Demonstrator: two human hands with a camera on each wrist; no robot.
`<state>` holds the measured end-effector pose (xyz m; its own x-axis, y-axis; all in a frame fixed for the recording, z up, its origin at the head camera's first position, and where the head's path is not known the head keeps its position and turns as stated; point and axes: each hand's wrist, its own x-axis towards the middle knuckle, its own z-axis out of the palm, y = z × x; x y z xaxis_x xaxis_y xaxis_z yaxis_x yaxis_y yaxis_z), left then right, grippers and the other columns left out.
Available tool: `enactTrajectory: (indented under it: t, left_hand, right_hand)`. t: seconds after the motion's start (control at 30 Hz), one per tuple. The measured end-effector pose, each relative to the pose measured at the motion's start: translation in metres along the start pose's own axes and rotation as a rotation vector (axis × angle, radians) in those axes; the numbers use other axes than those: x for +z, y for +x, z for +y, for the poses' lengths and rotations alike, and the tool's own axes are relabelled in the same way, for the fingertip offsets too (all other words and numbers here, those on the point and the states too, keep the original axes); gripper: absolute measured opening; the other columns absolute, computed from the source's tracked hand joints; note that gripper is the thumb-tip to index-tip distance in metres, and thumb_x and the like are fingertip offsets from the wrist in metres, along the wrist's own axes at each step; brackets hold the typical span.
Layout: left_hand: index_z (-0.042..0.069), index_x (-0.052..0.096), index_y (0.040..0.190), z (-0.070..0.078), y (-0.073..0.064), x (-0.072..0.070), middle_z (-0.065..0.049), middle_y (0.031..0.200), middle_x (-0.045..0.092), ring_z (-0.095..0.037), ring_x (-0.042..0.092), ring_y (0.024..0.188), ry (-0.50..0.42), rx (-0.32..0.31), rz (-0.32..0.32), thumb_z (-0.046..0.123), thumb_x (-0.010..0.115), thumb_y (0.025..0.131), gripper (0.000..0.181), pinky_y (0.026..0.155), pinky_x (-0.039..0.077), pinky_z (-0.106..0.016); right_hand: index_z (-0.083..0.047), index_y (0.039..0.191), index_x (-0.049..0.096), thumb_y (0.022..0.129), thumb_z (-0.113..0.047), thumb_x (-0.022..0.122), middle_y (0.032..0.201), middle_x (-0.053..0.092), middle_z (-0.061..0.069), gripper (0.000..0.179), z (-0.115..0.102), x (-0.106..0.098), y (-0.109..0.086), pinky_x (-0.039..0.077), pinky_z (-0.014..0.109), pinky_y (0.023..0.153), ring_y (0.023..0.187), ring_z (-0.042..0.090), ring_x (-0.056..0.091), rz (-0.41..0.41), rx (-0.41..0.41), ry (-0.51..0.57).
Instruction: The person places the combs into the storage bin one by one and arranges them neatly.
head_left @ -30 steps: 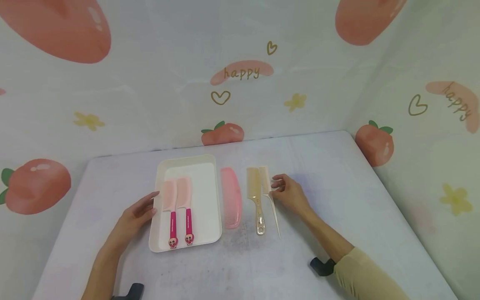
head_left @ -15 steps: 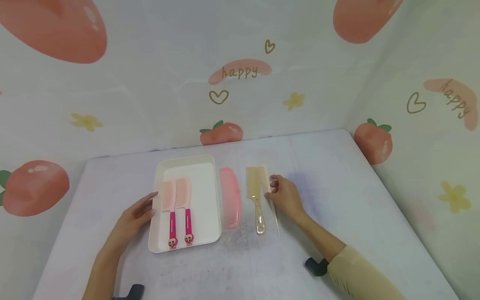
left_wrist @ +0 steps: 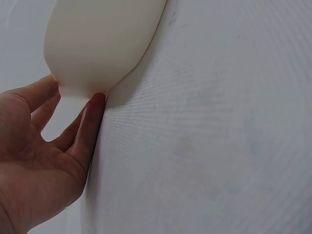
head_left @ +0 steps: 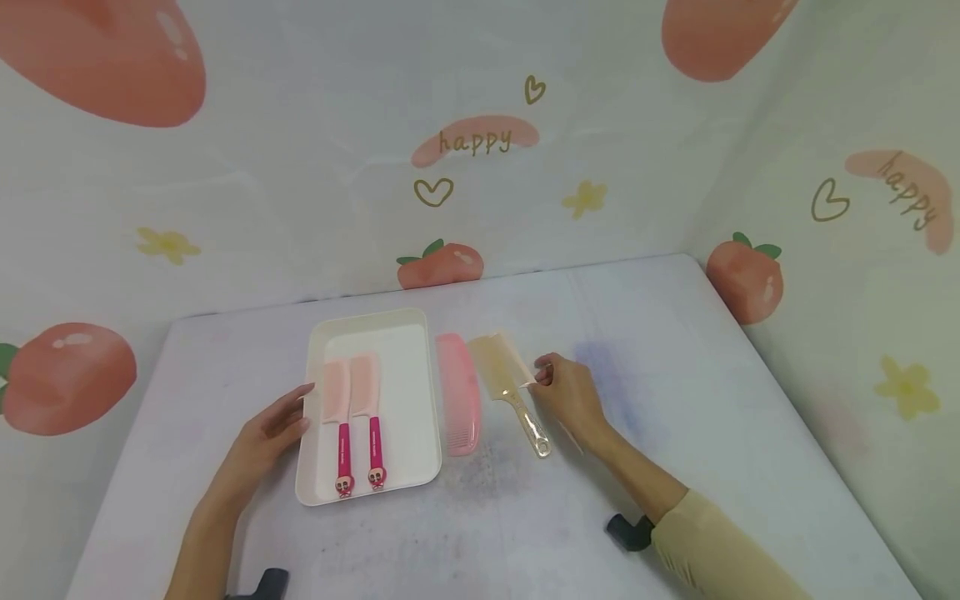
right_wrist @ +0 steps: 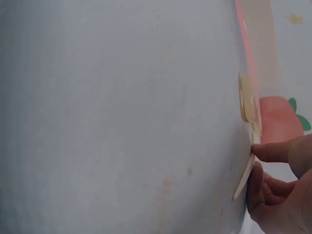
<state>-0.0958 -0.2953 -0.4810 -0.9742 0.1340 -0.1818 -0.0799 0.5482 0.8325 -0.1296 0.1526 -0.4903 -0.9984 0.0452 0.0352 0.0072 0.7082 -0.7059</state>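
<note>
My right hand pinches a pale rat-tail comb near the base of its toothed part, thumb and fingertip meeting there; its thin tail runs partly hidden under the hand. Against its left side lies a gold translucent handled comb, slanted on the table. Further left is a curved pink comb. My left hand touches the left side of a white tray, fingers fairly straight at its wall. Inside the tray, two pale pink combs with magenta handles lie side by side.
The table wears a light cloth and ends at a printed backdrop behind and to the right. Each wrist carries a black camera mount, one by the right forearm and one by the left.
My right hand has shifted left, turning the rat-tail comb so its head points further left. The gold comb has swung with it, handle end to the right. My left hand stays at the tray.
</note>
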Motion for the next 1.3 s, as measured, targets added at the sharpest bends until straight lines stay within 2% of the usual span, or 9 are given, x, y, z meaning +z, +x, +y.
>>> enactTrajectory:
  t: [0.13,0.3,0.5,0.57,0.63,0.87,1.13,1.3]
  left_hand:
    - [0.022,0.035,0.156,-0.0010,0.0000,0.0003,-0.017,0.148,0.047,-0.036,0.045,0.135,-0.004,0.004,0.003,0.035,0.058,0.101,0.061,0.092,0.040,-0.010]
    - [0.022,0.035,0.156,-0.0017,-0.0003,0.0010,-0.017,0.148,0.047,-0.033,0.047,0.134,0.003,0.009,0.009,0.035,0.058,0.101,0.061,0.093,0.040,-0.012]
    - [0.021,0.036,0.155,-0.0031,-0.0010,0.0021,-0.017,0.147,0.049,-0.006,0.051,0.126,-0.003,0.015,0.013,0.035,0.059,0.100,0.060,0.092,0.040,-0.010]
    - [0.022,0.036,0.155,-0.0029,-0.0011,0.0021,-0.017,0.147,0.049,-0.003,0.051,0.124,0.000,0.012,0.013,0.036,0.058,0.100,0.060,0.091,0.039,-0.009]
    - [0.023,0.036,0.155,-0.0023,-0.0014,0.0021,-0.017,0.147,0.049,-0.007,0.051,0.126,0.003,0.011,0.015,0.036,0.058,0.101,0.060,0.091,0.039,-0.009]
    - [0.021,0.035,0.155,-0.0005,-0.0012,0.0017,-0.017,0.148,0.047,-0.035,0.047,0.134,-0.003,0.013,0.016,0.034,0.058,0.101,0.060,0.092,0.040,-0.010]
    - [0.022,0.035,0.156,-0.0019,0.0001,0.0005,-0.017,0.151,0.044,-0.037,0.044,0.136,0.007,-0.013,0.008,0.038,0.058,0.100,0.062,0.095,0.040,-0.013]
    - [0.021,0.035,0.156,-0.0013,-0.0001,0.0021,-0.017,0.151,0.043,-0.037,0.044,0.136,0.011,-0.011,0.013,0.037,0.058,0.100,0.062,0.104,0.041,-0.038]
  right_hand:
    - [0.001,0.099,0.069,0.082,-0.003,0.074,0.084,0.070,0.005,0.018,0.0007,0.0009,-0.0007,0.057,0.028,0.067,0.074,0.016,0.067,-0.009,-0.019,-0.006]
    - [0.001,0.100,0.067,0.081,-0.003,0.075,0.084,0.069,0.005,0.021,-0.0002,0.0017,-0.0005,0.056,0.029,0.067,0.075,0.017,0.066,-0.007,-0.019,-0.024]
    - [0.001,0.103,0.066,0.082,-0.004,0.075,0.083,0.068,0.004,0.024,-0.0008,0.0010,-0.0005,0.054,0.030,0.067,0.075,0.018,0.066,0.001,-0.013,-0.045]
    - [0.000,0.104,0.065,0.082,-0.004,0.074,0.083,0.068,0.004,0.024,-0.0013,0.0001,-0.0006,0.054,0.031,0.067,0.075,0.018,0.066,0.003,-0.014,-0.050]
    - [0.000,0.104,0.065,0.081,-0.003,0.073,0.083,0.069,0.003,0.025,-0.0016,-0.0009,-0.0006,0.054,0.032,0.067,0.075,0.018,0.066,0.008,-0.018,-0.064]
    - [0.002,0.106,0.063,0.077,0.002,0.069,0.083,0.070,0.005,0.030,-0.0043,-0.0027,-0.0018,0.055,0.036,0.067,0.074,0.020,0.067,0.016,-0.041,-0.117]
    - [0.002,0.105,0.060,0.075,0.004,0.066,0.081,0.068,0.004,0.030,-0.0044,-0.0022,-0.0032,0.053,0.035,0.065,0.071,0.019,0.063,0.016,-0.049,-0.121]
    - [0.001,0.106,0.060,0.075,0.003,0.066,0.083,0.067,0.003,0.032,-0.0031,-0.0027,-0.0043,0.053,0.034,0.066,0.074,0.018,0.064,-0.012,-0.023,-0.095]
